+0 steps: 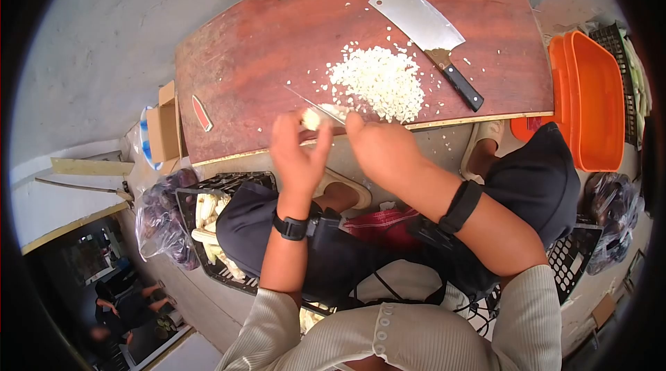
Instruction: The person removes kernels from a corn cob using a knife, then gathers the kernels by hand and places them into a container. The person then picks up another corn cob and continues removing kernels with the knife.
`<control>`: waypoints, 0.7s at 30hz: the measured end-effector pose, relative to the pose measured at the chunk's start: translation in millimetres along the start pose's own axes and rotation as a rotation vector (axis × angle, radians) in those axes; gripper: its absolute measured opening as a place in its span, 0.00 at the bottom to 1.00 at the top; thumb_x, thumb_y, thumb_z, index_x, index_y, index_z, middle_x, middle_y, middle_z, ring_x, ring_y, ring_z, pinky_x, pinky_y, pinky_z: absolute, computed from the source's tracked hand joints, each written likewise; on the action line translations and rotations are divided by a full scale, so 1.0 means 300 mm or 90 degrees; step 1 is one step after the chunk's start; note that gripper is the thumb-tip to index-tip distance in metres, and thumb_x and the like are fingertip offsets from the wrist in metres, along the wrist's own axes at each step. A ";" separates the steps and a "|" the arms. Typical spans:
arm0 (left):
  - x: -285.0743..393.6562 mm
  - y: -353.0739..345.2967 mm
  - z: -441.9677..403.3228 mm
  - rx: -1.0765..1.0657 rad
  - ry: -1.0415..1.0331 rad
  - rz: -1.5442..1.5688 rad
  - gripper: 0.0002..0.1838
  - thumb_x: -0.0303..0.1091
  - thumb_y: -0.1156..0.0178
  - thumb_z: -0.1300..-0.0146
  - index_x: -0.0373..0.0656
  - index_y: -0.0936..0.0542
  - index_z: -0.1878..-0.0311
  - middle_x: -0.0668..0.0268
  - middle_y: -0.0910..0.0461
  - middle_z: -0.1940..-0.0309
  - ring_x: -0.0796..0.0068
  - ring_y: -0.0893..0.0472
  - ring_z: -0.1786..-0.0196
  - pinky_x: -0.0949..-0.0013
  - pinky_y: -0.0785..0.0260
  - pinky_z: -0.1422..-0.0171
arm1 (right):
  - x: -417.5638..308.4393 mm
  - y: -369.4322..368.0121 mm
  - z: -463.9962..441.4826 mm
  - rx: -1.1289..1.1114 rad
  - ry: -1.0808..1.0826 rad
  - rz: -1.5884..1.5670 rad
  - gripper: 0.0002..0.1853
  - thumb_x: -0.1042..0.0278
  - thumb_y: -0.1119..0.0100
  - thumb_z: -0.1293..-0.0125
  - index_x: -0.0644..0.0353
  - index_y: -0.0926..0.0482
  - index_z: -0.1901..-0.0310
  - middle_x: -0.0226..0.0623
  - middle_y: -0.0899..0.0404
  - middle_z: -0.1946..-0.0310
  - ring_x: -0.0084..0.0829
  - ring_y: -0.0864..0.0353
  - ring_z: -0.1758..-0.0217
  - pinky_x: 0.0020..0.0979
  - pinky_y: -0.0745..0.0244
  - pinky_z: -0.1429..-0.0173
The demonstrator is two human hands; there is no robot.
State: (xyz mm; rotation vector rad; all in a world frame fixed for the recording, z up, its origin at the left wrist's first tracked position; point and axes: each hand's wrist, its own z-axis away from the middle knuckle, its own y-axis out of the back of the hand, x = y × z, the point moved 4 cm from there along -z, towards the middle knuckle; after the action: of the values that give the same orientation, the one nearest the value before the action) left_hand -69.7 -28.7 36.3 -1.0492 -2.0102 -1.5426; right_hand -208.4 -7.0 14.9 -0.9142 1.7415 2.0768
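Over the near edge of the table, my left hand (300,152) has its fingers closed around a pale yellow corn cob (311,120), slightly blurred. My right hand (378,149) grips a small knife (316,104); its thin blade points up and left across the cob, and its handle is hidden in my fist. Just beyond my right hand lies a loose heap of white kernel-like pieces (380,83) on the tabletop. Farther back, a cleaver (420,17) rests flat, its black handle pointing toward me.
A red blade cover (202,113) lies at the left of the table (243,52). Beneath its left side stands a black crate (222,270) with cobs. Orange tubs (600,100) stand at the right, beside a clear bag (614,222). A cardboard box (164,128) is at left.
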 end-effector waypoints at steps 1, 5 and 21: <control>-0.015 0.013 -0.015 0.002 0.034 0.017 0.15 0.24 0.33 0.49 0.33 0.24 0.57 0.60 0.26 0.64 0.73 0.22 0.63 0.72 0.21 0.63 | 0.004 0.004 0.017 -0.020 -0.007 0.005 0.06 0.73 0.51 0.39 0.65 0.33 0.63 0.47 0.20 0.76 0.46 0.17 0.72 0.42 0.23 0.70; 0.010 0.015 -0.017 -0.010 0.031 0.020 0.15 0.23 0.33 0.48 0.32 0.25 0.57 0.63 0.27 0.63 0.78 0.23 0.62 0.74 0.20 0.62 | 0.014 0.008 0.050 -0.087 -0.037 0.028 0.06 0.73 0.51 0.39 0.65 0.33 0.62 0.46 0.19 0.75 0.46 0.17 0.70 0.42 0.23 0.69; 0.007 0.010 -0.013 -0.002 -0.026 -0.038 0.15 0.22 0.34 0.48 0.32 0.25 0.57 0.61 0.28 0.65 0.75 0.23 0.64 0.74 0.21 0.64 | 0.008 0.007 0.029 -0.023 -0.005 0.030 0.05 0.73 0.50 0.41 0.64 0.32 0.65 0.45 0.20 0.79 0.44 0.17 0.73 0.41 0.23 0.73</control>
State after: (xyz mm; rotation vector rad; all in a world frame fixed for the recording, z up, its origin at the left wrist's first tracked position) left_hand -69.3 -31.3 40.8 -1.0393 -2.0851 -1.5663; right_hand -213.8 0.4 15.6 -0.8825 1.7442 2.1454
